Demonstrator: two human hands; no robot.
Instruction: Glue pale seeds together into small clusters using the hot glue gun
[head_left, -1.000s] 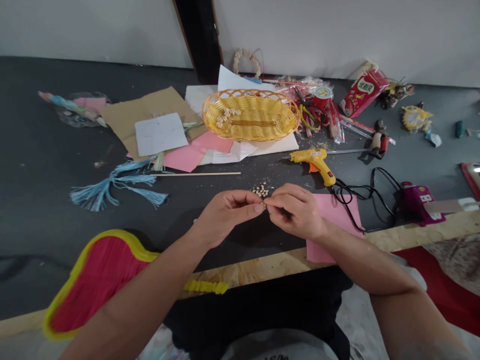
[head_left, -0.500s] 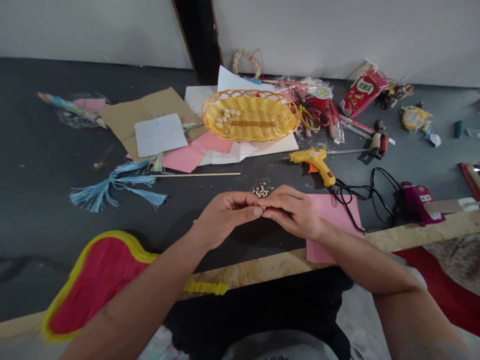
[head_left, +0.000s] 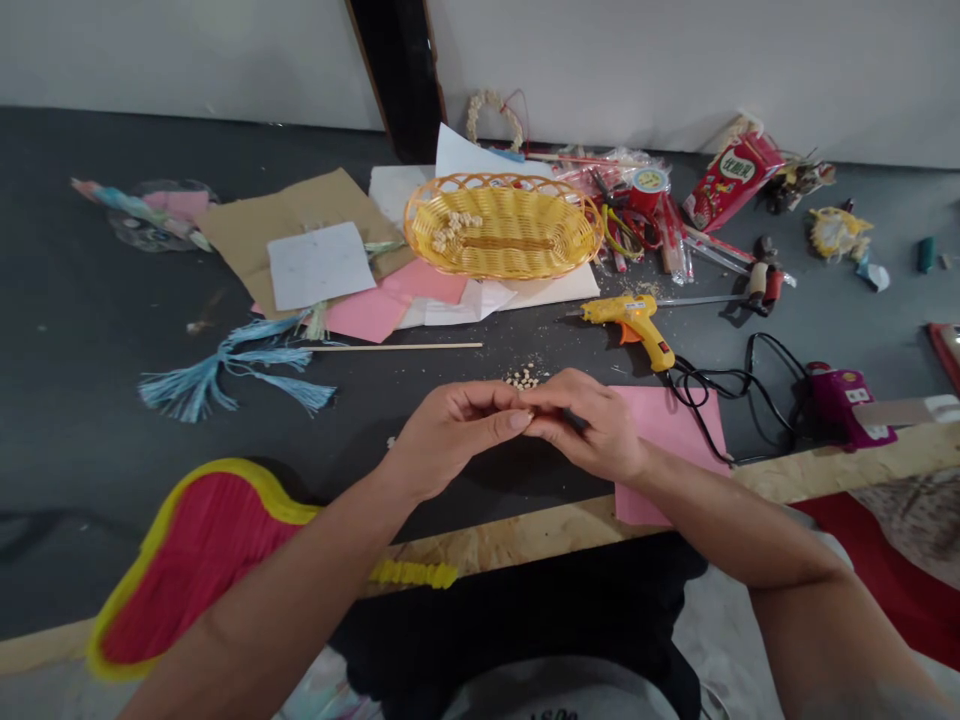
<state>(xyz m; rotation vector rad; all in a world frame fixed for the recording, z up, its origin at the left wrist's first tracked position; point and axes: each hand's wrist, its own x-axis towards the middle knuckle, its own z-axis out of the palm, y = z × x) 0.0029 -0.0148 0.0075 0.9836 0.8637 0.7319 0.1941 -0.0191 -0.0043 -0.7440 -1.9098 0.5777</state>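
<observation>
My left hand [head_left: 466, 428] and my right hand [head_left: 586, 425] meet over the front of the dark table, fingertips pinched together. Between them a tiny pale piece [head_left: 531, 413] just shows, mostly covered by the fingers; its kind is too small to tell. Directly behind the fingertips lies a small pile of pale, seed-like pieces [head_left: 523, 377], partly hidden by the hands. Under my right wrist is a sheet of pink paper [head_left: 667, 430]. A yellow hot glue gun [head_left: 634, 325] with a clear glue stick rests beyond my right hand.
A yellow wicker basket [head_left: 502, 235] holds a pale cluster at its left end. Blue tassels [head_left: 202, 380], a thin stick [head_left: 397, 347] and papers [head_left: 322, 265] lie left. Near my left forearm is a red, yellow-edged shape [head_left: 210, 560]. A purple power strip [head_left: 847, 405] and black cord lie right.
Both hands stay pinched together in nearly the same place; the fingertips have shifted very slightly and cover more of the tiny piece. The view has tilted a little.
</observation>
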